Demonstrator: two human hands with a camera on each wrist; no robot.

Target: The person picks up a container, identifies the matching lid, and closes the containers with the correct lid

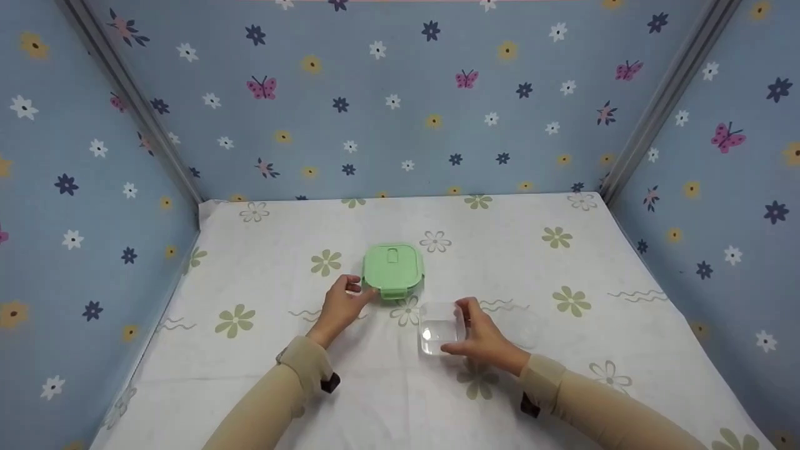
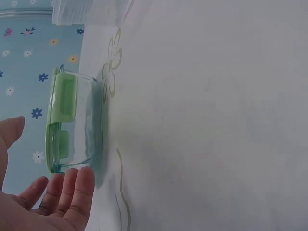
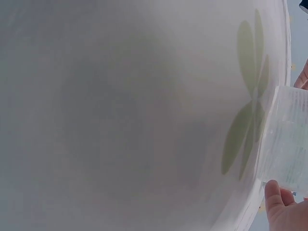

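A glass food container (image 2: 86, 125) with a light green clip-on lid (image 1: 393, 266) stands upright on the cloth, near the middle of the table. Beside its left side is my left hand (image 1: 340, 307), thumb and fingers spread apart. The fingertips are very close to the glass in the left wrist view; whether they touch it I cannot tell. My right hand (image 1: 487, 337) grips a clear plastic box (image 1: 437, 330) between the thumb at its near side and fingers at the far side. That box (image 3: 286, 139) also shows at the edge of the right wrist view.
A faint transparent piece (image 1: 524, 326), perhaps a lid, lies right of the right hand. White flower-printed cloth (image 1: 250, 381) covers the table. Blue patterned panels (image 1: 387, 106) stand along the back and both sides, with grey posts (image 1: 662, 100) at the corners.
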